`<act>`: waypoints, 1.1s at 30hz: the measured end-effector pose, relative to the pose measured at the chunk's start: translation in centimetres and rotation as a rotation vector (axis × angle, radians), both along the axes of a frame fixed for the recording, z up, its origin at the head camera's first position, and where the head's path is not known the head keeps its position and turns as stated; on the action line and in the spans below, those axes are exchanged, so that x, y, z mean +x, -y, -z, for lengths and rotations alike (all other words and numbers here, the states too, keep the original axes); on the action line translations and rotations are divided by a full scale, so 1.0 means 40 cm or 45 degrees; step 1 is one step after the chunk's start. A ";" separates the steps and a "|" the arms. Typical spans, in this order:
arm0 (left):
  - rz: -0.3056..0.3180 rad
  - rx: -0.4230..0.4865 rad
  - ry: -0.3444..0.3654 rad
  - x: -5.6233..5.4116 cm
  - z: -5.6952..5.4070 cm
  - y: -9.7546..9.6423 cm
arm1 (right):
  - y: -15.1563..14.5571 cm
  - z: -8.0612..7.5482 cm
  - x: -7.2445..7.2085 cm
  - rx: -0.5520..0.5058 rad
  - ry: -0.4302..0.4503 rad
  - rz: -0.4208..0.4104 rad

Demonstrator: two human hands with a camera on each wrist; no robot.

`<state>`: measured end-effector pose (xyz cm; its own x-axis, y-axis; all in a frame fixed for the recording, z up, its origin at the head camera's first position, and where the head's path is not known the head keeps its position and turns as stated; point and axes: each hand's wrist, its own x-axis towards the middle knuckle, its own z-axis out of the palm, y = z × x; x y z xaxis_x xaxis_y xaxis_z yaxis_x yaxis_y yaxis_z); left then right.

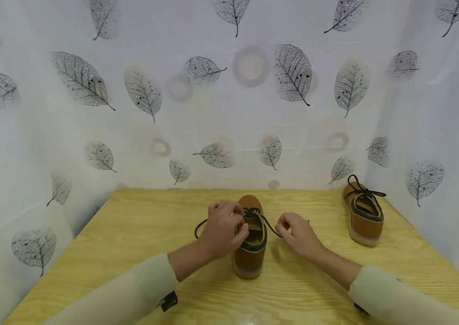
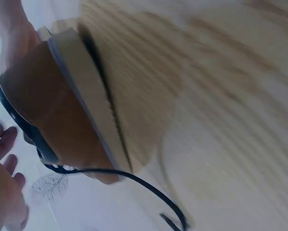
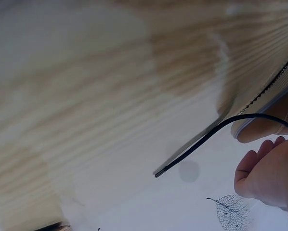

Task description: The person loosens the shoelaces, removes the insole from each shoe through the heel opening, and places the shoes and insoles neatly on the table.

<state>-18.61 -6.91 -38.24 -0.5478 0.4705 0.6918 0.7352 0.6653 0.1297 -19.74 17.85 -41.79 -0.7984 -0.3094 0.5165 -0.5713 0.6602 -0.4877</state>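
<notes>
A brown shoe point(image 1: 250, 264) with a dark collar stands on the wooden table, toe pointing away. My left hand point(image 1: 223, 228) hovers over its left side, partly hiding the opening, fingers loosely bent. Its black laces point(image 1: 250, 212) meet at the front of the opening; whether they are knotted is too small to tell. One lace end point(image 2: 149, 185) curves down beside the shoe, clear of the left fingers point(image 2: 6, 142). To the shoe's right is my right hand point(image 1: 299, 234), fingers loosely curled. The other lace end point(image 3: 197, 143) runs past it, apparently unheld.
A matching brown shoe point(image 1: 365, 221) stands at the table's right side, its black lace tied in a bow. Behind and beside the wooden table point(image 1: 152, 216) hangs a pale curtain point(image 1: 229, 122) printed with dark leaves.
</notes>
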 end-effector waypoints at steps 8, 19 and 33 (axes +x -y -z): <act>-0.091 -0.308 0.409 -0.017 -0.029 -0.059 | 0.031 0.002 0.012 -0.057 0.046 -0.138; -0.309 -0.733 0.722 -0.040 -0.065 -0.118 | 0.033 0.002 0.010 -0.027 0.149 -0.249; -0.442 -1.053 1.033 -0.028 -0.097 -0.144 | 0.029 0.004 0.000 -0.005 0.305 -0.359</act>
